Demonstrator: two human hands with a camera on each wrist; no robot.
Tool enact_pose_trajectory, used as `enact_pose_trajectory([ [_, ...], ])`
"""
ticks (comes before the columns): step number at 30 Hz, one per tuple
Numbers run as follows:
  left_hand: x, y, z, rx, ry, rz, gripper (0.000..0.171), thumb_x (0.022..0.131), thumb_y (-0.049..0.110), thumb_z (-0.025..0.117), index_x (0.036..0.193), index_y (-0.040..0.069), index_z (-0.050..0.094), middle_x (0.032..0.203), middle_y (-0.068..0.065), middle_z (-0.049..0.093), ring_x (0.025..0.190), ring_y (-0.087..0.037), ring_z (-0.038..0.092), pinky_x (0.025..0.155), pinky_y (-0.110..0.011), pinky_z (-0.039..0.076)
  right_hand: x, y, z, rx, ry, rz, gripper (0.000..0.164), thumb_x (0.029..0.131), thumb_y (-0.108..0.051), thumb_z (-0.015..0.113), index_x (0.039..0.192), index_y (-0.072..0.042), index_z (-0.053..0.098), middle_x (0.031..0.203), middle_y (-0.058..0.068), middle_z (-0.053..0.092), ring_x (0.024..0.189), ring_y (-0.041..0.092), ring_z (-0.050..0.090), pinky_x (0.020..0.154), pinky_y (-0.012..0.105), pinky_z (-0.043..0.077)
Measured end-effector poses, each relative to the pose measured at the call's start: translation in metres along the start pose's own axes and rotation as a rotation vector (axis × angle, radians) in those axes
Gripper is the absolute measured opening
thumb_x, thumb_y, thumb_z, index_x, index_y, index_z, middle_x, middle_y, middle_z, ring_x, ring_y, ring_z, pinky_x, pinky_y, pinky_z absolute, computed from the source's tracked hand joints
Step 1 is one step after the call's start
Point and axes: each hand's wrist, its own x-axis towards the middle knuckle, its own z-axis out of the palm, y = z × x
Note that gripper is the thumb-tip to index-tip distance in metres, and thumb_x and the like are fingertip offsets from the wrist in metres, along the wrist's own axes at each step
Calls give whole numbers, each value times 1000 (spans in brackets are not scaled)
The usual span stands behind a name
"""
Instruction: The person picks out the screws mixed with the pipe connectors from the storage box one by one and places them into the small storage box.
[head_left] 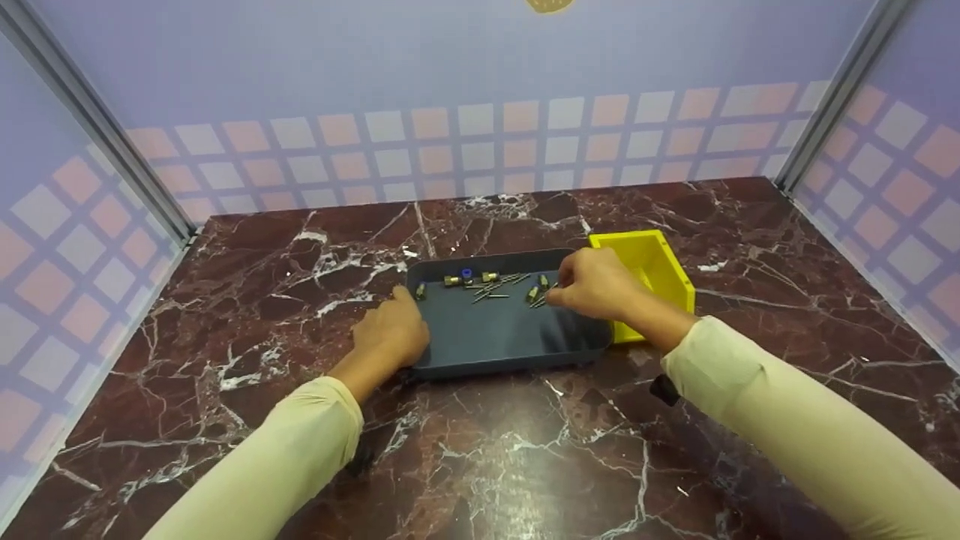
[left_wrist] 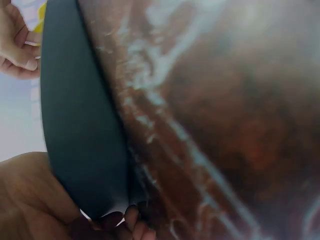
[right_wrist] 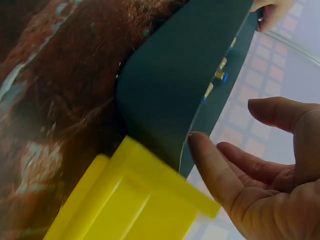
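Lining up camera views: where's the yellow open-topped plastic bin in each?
Head: yellow open-topped plastic bin right of centre, partly behind the right wrist.
Left wrist: only a sliver, near the top left corner.
Right wrist: bottom edge, left of centre.
Shared landmark: dark grey rectangular tray.

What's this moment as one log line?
left hand: holds gray tray | right hand: over tray, nothing visibly held | in tray: brass-colored fittings, metal rods | yellow bin: beside tray
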Motion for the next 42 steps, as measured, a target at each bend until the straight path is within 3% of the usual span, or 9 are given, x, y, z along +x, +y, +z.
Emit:
enact_pose_trajectory([
  [9, 1, 3, 7, 5, 56, 0, 46, 98, 21, 50, 137, 0, 40, 127, -27, 64, 115, -49, 63, 93, -61, 54, 8, -1, 4, 98, -52, 139, 27, 84, -28, 78, 90, -2, 81, 80, 10, 78, 64, 15, 63, 58, 23, 47],
  [14, 2, 5, 10, -4, 51, 0, 43, 98, 20, 50, 134, 0, 40, 128, -28, 63, 116, -49, 62, 93, -61, 53, 12, -3, 0, 241, -107, 260, 31, 88, -28, 77, 98, 1, 80, 80, 11, 78, 62, 12, 68, 61, 24, 56],
  [17, 2, 6, 10, 10, 39, 10, 45, 98, 20, 50, 136, -1, 38, 128, -29, 62, 116, -50, 62, 93, -61, 53, 15, -6, -2, 258, -108, 302, 33, 88, -29, 77, 99, 3, 80, 74, 7, 76, 66, 16, 73, 63, 26, 59],
  [22, 1, 4, 9, 20, 33, 16, 46, 97, 20, 50, 136, -1, 37, 127, -29, 62, 115, -50, 62, 94, -60, 54, 22, -14, -2, 147, -88, 319, 34, 86, -31, 77, 87, 3, 79, 65, 3, 72, 64, 22, 73, 54, 23, 53],
  [25, 0, 4, 8, 8, 40, 17, 46, 96, 19, 51, 135, -1, 38, 127, -29, 63, 115, -50, 62, 94, -60, 54, 28, -18, -3, 58, -79, 323, 34, 83, -31, 78, 84, 2, 75, 70, 5, 67, 59, 18, 63, 52, 25, 50],
  [28, 0, 4, 8, 2, 44, 20, 44, 96, 18, 50, 134, -1, 38, 126, -30, 63, 115, -50, 62, 94, -60, 54, 33, -19, -3, -62, -80, 302, 35, 83, -31, 76, 88, 3, 72, 79, 9, 63, 64, 20, 56, 55, 26, 45],
  [32, -1, 3, 7, -4, 49, 25, 41, 97, 18, 49, 132, -1, 39, 125, -30, 63, 114, -50, 62, 94, -60, 54, 36, -19, 2, -198, -116, 276, 28, 83, -21, 67, 88, 5, 73, 81, 10, 62, 70, 24, 54, 59, 29, 43],
  [36, -2, 3, 7, -7, 45, 26, 42, 97, 17, 48, 134, -1, 38, 126, -30, 63, 114, -51, 62, 94, -61, 54, 37, -19, 7, -284, -205, 278, 19, 80, -11, 60, 82, 3, 72, 74, 8, 62, 61, 20, 56, 52, 26, 44],
  [42, -2, 3, 8, -8, 53, 30, 40, 97, 17, 48, 131, -2, 39, 126, -31, 62, 113, -51, 63, 93, -60, 54, 37, -17, 13, -386, -255, 245, 12, 74, -9, 66, 77, 1, 73, 67, 5, 58, 57, 17, 56, 44, 20, 44],
])
